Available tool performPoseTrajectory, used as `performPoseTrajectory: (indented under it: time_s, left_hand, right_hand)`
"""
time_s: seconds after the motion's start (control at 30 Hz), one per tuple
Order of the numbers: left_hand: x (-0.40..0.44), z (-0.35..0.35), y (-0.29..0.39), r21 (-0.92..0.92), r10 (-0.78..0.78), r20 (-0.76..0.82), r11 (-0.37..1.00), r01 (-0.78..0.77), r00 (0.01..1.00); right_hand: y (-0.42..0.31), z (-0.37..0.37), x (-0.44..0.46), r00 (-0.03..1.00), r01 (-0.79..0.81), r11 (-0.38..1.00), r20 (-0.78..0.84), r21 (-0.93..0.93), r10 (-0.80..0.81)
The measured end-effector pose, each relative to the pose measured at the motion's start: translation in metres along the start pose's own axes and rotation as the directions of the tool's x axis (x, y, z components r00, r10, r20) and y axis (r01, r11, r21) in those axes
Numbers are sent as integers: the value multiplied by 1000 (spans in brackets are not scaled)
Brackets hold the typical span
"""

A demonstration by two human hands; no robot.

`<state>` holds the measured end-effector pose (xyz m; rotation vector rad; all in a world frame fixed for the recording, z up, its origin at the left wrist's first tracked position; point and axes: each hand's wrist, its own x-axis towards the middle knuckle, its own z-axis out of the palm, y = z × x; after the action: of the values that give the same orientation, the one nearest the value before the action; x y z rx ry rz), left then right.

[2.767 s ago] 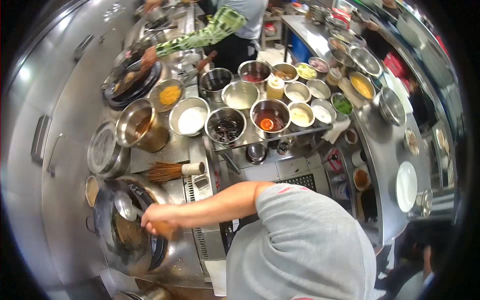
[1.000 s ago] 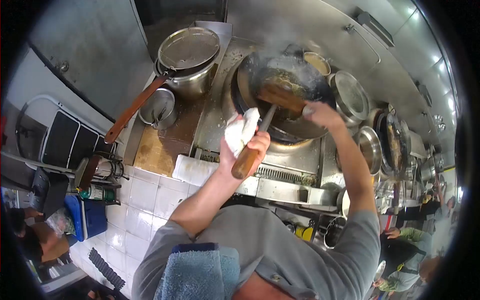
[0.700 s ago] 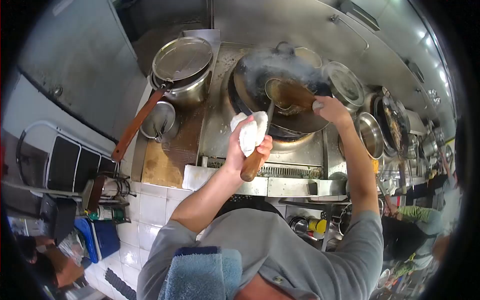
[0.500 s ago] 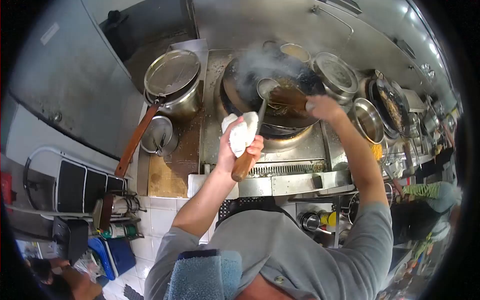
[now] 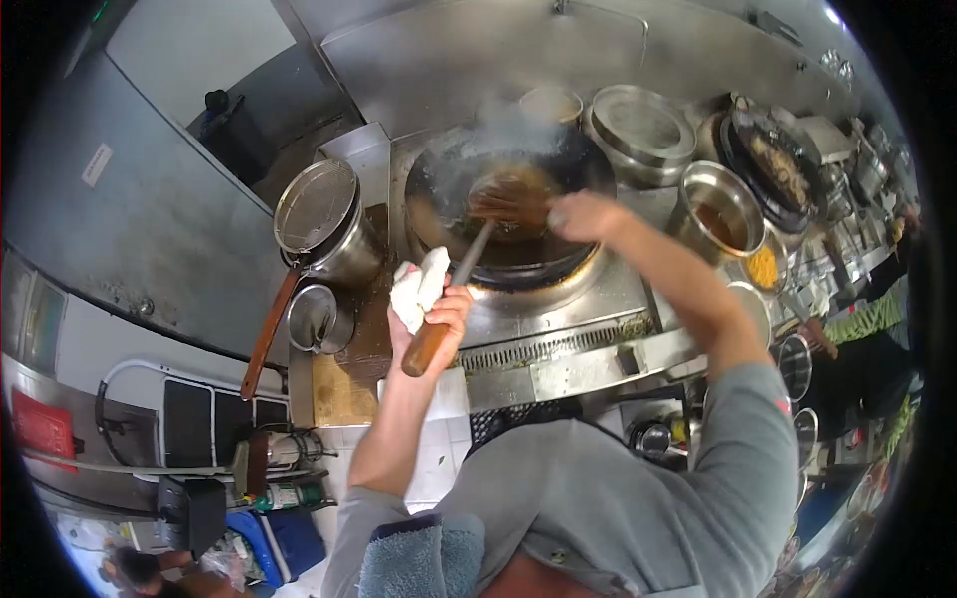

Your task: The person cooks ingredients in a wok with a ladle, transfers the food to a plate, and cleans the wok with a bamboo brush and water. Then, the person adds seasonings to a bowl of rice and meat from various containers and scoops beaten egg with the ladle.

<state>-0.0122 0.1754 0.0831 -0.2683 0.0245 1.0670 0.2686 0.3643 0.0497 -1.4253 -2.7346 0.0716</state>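
Gripping left hand [image 5: 452, 321]: in the head view, a wooden-handled ladle [image 5: 426, 347] was held just left of the frame's centre, the fingers curled round its grip.
White cloth [image 5: 420, 287]: it was bunched in the same hand, between thumb and fingers.
Ladle's lie: it was held tilted, the wooden end toward the lower left, the metal shaft led up and right into the wok [image 5: 431, 189]; its bowl could not be made out clearly.
Right hand [image 5: 583, 217]: it was closed around the end of a bristle brush [image 5: 513, 202], right of the upper centre; finger placement was blurred.
Brush's lie: its bristles were pointed left inside the wok, near the shaft's upper end; whether the two touched could not be told.
Wok: it was set on the stove at upper centre, its bottom coated brown, with haze seen over its far side.
Left-centre of frame: a long-handled strainer [image 5: 316, 204] was laid over a large pot [image 5: 349, 254], with a small metal pot [image 5: 321, 317] placed just below.
Upper right: a lidded pot [image 5: 643, 122], a second wok [image 5: 783, 174] holding browned food, and a deep pot [image 5: 695, 214] were ranged.
Right edge: a co-worker's green-patterned sleeve [image 5: 865, 323] was seen.
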Motion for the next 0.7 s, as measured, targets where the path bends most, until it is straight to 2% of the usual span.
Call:
performPoseTrajectory:
  time_s: [0.03,0.07,0.1,0.13,0.17,0.2,0.23,0.27,0.3,0.4,0.43,0.47,0.53,0.57,0.6,0.7]
  left_hand:
    - [-5,2,5,55,-5,-46,998,8,999]
    - [-12,8,13,288,-89,-129,950,124,988]
    - [-22,6,14,754,182,-335,641,147,925]
    - [-32,-1,16,945,500,-325,134,300,802]
    - [-42,-11,26,832,405,-79,-476,284,911]
    - [-55,-26,39,410,172,51,-902,137,984]
    - [-67,-35,49,150,264,60,-956,252,963]
    - [-75,-44,57,-118,344,100,-927,355,934]
    - [-80,-56,67,-158,342,157,-917,365,927]
    - [-86,-86,86,-231,284,301,-904,359,910]
    - [-85,-92,85,-210,267,320,-915,343,909]
    - [-83,-98,81,-185,252,343,-926,328,905]
    - [-92,-99,72,-170,294,317,-917,359,901]
    - [-93,-99,69,-159,319,314,-911,381,894]
    - [-93,-102,68,-143,320,340,-912,385,884]
    - [-86,-101,60,-124,322,384,-911,394,865]
  right_hand:
    - [30,-11,-2,998,-59,998,2,-36,59]
    - [54,-40,-3,994,-112,990,-5,-84,112]
    - [51,-78,-18,970,-238,965,16,-112,241]
    - [51,-116,-29,930,-360,921,25,-147,368]
    - [71,-130,-35,921,-382,921,-113,-79,372]
    - [89,-135,-42,893,-395,919,-237,-6,383]
    - [91,-141,-52,869,-312,897,-289,312,403]
    - [90,-146,-63,837,-176,789,-332,589,435]
    - [87,-145,-74,799,-3,602,-360,799,482]
    - [47,-92,-77,872,68,421,-259,905,416]
    - [46,-81,-74,955,-166,436,33,885,295]
    - [48,-76,-71,926,-376,481,336,792,171]
    - [79,-78,-72,900,-433,504,332,748,281]
    - [80,-88,-77,911,-365,506,188,782,367]
    - [81,-101,-86,903,-323,483,111,814,416]
    - [58,-135,-101,918,1,389,-155,921,365]
